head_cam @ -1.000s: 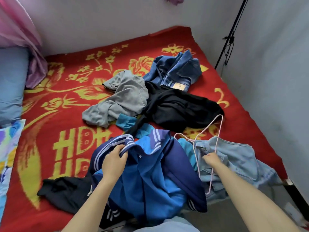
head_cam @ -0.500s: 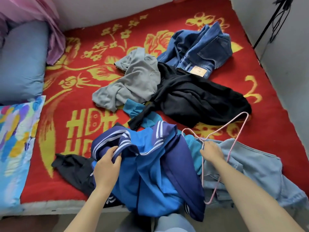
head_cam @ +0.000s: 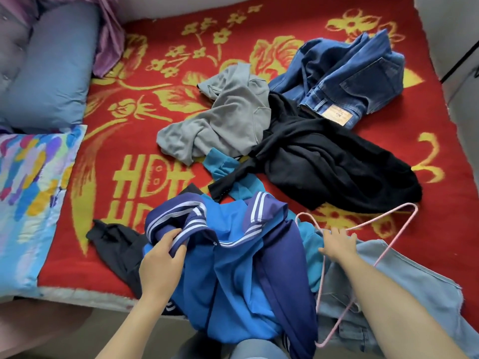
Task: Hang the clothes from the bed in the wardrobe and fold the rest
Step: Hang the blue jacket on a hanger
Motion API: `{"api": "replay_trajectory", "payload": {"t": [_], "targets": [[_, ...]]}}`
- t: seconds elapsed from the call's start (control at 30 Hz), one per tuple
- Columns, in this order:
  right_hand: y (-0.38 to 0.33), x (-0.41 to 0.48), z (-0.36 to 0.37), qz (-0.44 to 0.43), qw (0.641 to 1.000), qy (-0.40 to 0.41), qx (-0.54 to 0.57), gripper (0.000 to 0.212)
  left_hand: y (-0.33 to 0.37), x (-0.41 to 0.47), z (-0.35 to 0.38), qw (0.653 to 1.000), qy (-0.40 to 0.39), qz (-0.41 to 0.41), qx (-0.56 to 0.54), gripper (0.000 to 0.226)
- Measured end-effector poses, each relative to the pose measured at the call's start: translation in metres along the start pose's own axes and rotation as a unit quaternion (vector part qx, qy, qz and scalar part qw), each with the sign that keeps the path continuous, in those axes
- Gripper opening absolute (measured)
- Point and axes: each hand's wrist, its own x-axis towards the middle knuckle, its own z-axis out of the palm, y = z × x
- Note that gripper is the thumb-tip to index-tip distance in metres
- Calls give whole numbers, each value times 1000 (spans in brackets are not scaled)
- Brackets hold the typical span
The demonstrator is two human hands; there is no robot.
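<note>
A blue and navy track jacket with white stripes lies at the bed's front edge. My left hand grips its striped collar. My right hand holds a pink wire hanger that rests over light blue jeans. Farther back lie a black garment, a grey sweatshirt and dark blue jeans. Another black garment lies left of the jacket.
The red and yellow bedspread covers the bed. A blue pillow and a multicoloured pillow lie along the left side. A purple cloth hangs at the back left. White walls border the bed at right.
The view has tilted down and closer to the bed. My right hand has shifted up along the hanger toward its hook. My left hand keeps its grip on the jacket collar.
</note>
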Motion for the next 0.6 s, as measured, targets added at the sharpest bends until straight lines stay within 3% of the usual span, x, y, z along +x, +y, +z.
{"api": "replay_trajectory", "payload": {"t": [0.13,0.3,0.43,0.6], "targets": [[-6,1,-4,48,997,-40,-38,38,-3,5,-3,1000,5,-8,-8,29],[-3,-12,-11,-70,985,-93,-124,40,-12,16,-7,1000,-5,-4,-25,26],[-2,-38,-45,-94,979,-43,-177,34,-12,27,-8,998,-12,23,-62,24],[-21,-90,-121,-63,991,-4,-118,33,-14,45,-26,990,-45,67,-112,25]]}}
